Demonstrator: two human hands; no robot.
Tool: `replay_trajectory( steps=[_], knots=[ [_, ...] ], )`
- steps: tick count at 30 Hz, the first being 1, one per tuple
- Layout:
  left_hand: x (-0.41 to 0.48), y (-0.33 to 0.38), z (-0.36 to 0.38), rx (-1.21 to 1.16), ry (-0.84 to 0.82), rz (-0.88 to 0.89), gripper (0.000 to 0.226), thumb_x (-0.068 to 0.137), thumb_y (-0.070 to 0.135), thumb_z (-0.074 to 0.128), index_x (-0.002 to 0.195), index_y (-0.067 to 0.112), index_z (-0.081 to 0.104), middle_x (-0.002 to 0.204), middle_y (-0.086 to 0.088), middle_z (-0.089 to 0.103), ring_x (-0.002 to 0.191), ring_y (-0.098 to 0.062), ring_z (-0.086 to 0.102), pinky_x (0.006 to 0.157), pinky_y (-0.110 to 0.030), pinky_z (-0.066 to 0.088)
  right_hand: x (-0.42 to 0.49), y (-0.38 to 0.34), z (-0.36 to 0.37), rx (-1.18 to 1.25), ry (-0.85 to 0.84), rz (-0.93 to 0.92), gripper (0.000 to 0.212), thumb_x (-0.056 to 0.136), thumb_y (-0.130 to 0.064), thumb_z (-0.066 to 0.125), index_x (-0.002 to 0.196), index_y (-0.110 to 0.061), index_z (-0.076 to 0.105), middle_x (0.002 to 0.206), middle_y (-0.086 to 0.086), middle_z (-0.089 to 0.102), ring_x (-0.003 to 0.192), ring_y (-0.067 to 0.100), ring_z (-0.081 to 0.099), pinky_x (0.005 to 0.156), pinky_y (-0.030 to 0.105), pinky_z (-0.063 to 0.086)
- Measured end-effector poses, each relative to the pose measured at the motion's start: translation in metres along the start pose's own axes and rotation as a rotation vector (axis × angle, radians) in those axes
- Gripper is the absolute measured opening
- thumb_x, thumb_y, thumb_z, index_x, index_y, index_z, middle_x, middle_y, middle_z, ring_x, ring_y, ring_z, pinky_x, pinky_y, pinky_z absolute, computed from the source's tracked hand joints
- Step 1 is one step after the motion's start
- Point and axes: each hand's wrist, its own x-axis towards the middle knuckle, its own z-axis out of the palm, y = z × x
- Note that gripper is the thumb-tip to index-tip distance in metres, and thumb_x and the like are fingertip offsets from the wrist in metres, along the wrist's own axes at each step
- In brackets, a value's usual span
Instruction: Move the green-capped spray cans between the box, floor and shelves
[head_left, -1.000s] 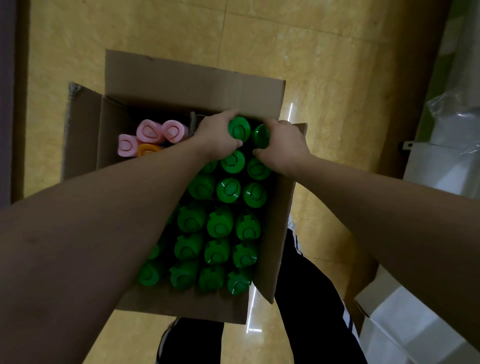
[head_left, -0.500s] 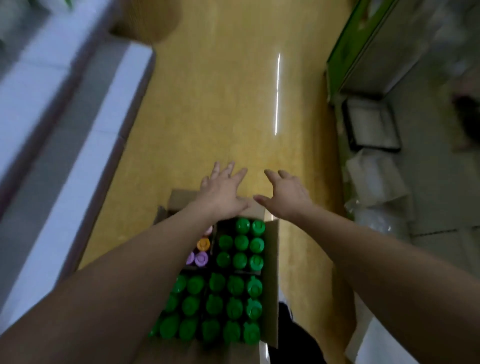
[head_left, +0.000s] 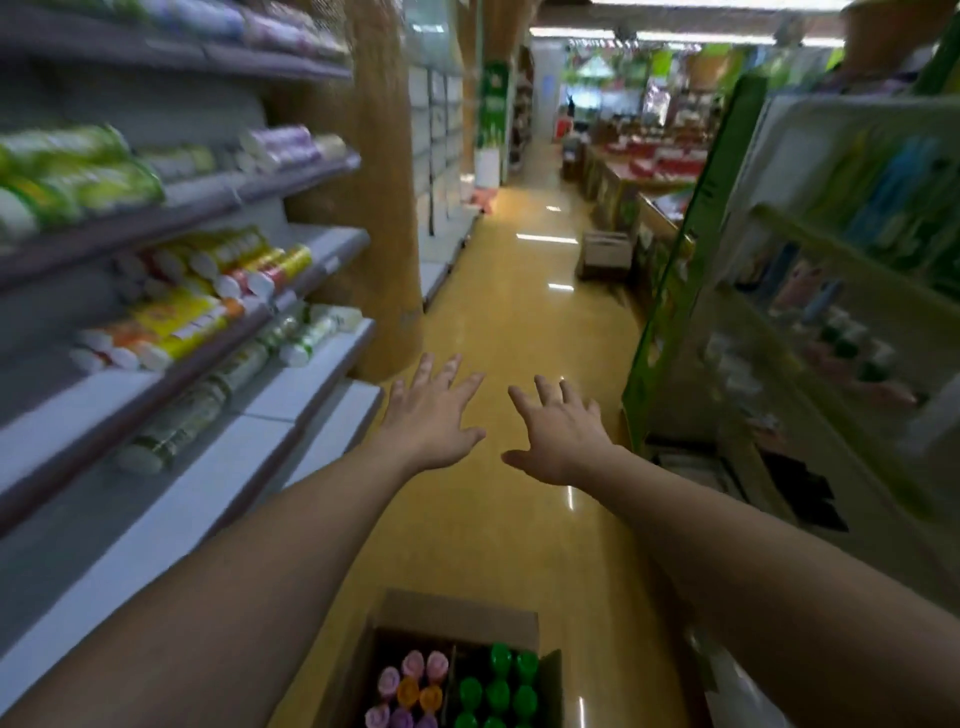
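Both arms stretch forward over a shop aisle. The left hand is spread flat, palm down, fingers splayed and straight, holding nothing. The right hand is just beside it, apart from it by a narrow gap, also palm down with its fingers fanned out and its thumb pointing toward the left hand; it too is empty. Neither hand touches anything; under them lies only the glossy yellow floor.

Well below and nearer the person, at the bottom edge of the view, stands an open cardboard box. Its right compartment holds green-capped bottles standing upright in rows, and its left compartment holds pink and purple caps with a couple of orange ones among them. The box is well apart from both hands.

To the left run grey shelves stocked with bottles lying on their sides, blurred. To the right stands a green-edged display rack, its goods too blurred to tell.
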Motion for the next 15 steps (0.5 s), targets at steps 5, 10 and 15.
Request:
replay_trajectory(
  steps=[5,10,15],
  knots=[
    [-0.053,-0.006,-0.053,0.040,0.114,-0.190,0.083,0.093,0.059,0.056,0.160,0.037,0.012,0.170,0.000,-0.003,0.155,-0.031,-0.008,0.122,-0.058,0.008,-0.016,-0.018,-0.049,0.000,0.082,-0.190,0.093,0.090,-0.064,0.058,0.161,-0.029,0.007,0.169,0.011,0.002,0.152,0.041,0.007,0.118,0.061,0.021],
    [-0.133,0.004,-0.078,0.052,0.119,-0.413,0.085,0.090,0.062,0.058,0.159,0.038,0.014,0.169,-0.004,0.001,0.153,-0.042,-0.005,0.120,-0.062,0.011,-0.053,-0.048,-0.069,0.035,0.121,-0.401,0.090,0.090,-0.064,0.058,0.159,-0.030,0.011,0.168,0.010,0.004,0.152,0.040,0.008,0.118,0.062,0.019],
    [-0.244,0.015,-0.091,0.074,0.134,-0.608,0.084,0.090,0.061,0.058,0.158,0.039,0.013,0.169,-0.006,0.000,0.153,-0.040,-0.006,0.120,-0.063,0.009,-0.104,-0.104,-0.076,0.035,0.142,-0.637,0.089,0.090,-0.063,0.057,0.159,-0.032,0.011,0.168,0.009,0.005,0.151,0.039,0.010,0.117,0.060,0.023]
  ],
)
